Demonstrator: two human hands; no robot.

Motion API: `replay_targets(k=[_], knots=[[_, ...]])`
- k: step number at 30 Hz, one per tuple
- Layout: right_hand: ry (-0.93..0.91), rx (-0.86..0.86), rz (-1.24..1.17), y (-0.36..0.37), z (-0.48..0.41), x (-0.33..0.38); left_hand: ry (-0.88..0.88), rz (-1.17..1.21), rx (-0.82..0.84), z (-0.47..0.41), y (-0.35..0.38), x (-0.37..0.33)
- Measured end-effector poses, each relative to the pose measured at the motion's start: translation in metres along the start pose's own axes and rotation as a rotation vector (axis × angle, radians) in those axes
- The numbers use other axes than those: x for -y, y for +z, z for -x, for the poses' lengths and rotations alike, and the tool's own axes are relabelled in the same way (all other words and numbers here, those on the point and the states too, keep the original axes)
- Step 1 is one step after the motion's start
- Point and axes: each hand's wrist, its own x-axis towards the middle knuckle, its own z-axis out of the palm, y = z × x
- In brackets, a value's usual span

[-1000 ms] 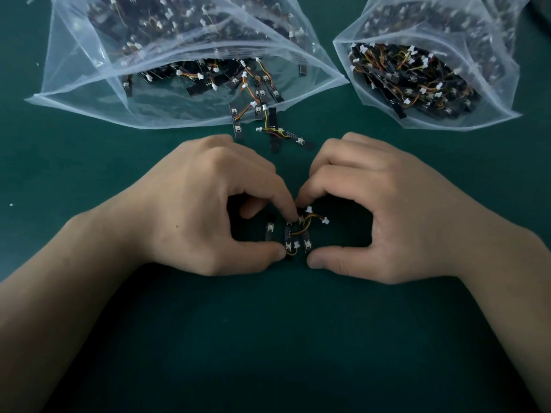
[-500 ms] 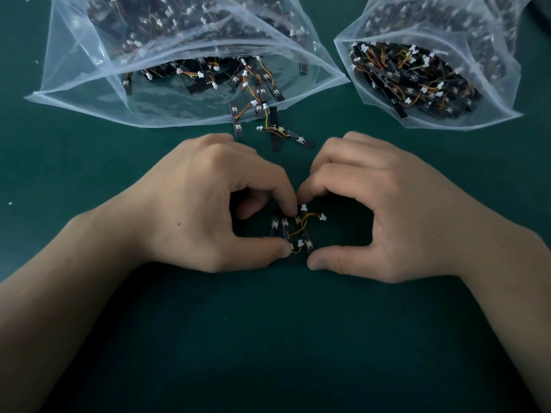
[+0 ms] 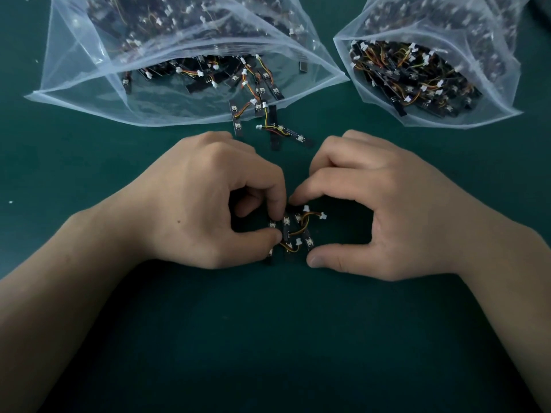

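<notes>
Head view: slim black strips (image 3: 287,234), looped wires (image 3: 303,223)

The small circuit boards (image 3: 287,235) are seen to be black, with white connectors (image 3: 323,216) and yellow, orange and red wires (image 3: 299,232). The zip bags (image 3: 89,96) are clear, faintly bluish. The mat (image 3: 268,338) is coloured plain dark green.
</notes>
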Motion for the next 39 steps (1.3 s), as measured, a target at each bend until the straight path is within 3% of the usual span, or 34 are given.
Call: replay_targets(k=[39], knots=[[-0.001,-0.036,0.0,0.0007,-0.0008,0.0012,0.009,0.05,-0.019,0.0002,0.0025,0.0026]])
